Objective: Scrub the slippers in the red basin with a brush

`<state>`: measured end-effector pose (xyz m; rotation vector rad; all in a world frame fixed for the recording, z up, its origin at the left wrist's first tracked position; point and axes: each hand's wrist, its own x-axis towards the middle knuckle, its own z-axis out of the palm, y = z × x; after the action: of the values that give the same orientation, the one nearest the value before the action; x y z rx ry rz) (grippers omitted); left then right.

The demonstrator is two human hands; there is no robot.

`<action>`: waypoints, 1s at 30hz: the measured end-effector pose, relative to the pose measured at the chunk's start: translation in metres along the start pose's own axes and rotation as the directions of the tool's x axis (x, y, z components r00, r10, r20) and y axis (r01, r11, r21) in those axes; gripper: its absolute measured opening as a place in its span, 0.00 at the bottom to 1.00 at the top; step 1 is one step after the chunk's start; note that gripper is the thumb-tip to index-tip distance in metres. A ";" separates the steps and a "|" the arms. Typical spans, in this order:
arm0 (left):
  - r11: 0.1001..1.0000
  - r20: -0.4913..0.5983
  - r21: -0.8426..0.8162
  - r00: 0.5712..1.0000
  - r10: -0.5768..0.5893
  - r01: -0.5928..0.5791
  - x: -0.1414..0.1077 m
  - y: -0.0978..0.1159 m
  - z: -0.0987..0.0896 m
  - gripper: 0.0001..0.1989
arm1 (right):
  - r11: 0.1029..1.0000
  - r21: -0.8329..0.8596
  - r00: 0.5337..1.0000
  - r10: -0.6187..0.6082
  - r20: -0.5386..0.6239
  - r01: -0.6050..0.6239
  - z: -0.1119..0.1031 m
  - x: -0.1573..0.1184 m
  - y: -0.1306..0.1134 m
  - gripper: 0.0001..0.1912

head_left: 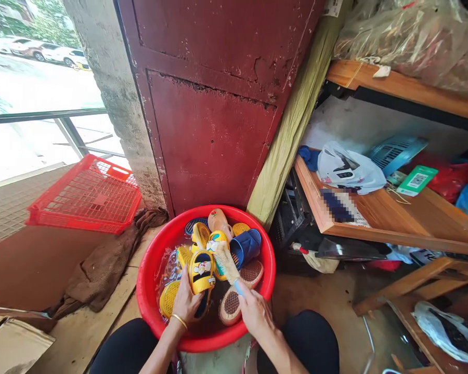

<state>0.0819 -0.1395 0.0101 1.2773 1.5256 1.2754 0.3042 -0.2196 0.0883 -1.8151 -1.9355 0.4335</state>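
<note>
A round red basin (145, 280) holds water and several sandals and slippers. My left hand (187, 301), with a bracelet at the wrist, is closed on a yellow sandal (202, 267) with a cartoon figure on its strap. My right hand (255, 311) grips the blue handle of a brush (226, 264), whose pale bristles lie over another yellow sandal (219, 241) just right of the held one. A dark blue slipper (247, 246) rests at the basin's right side, above brown-soled shoes (231, 306). A beige shoe (218, 222) leans at the back.
A red plastic crate (89, 200) and a brown cloth (101, 270) lie at the left. Behind the basin stands a dark red door (214, 140). Wooden shelving (398, 234) with bags fills the right. My knees flank the basin.
</note>
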 end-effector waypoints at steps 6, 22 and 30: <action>0.910 -0.003 -0.312 0.958 -0.288 0.272 0.009 -0.013 0.004 0.34 | 0.991 0.116 0.985 -0.085 0.148 0.068 -0.034 -0.062 0.031 0.24; 0.935 -0.124 -0.281 0.957 -0.261 0.218 0.009 -0.004 0.003 0.43 | 0.923 -0.290 0.959 -0.198 0.201 0.252 0.033 0.006 -0.038 0.27; 0.905 -0.157 -0.364 0.944 -0.292 0.219 0.015 -0.002 0.008 0.41 | 0.903 -0.345 0.952 -0.174 0.250 0.255 -0.008 -0.055 0.021 0.23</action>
<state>0.0860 -0.1230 0.0069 0.7117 1.4746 1.4542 0.3278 -0.2727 0.0780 -1.8013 -2.4804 0.1991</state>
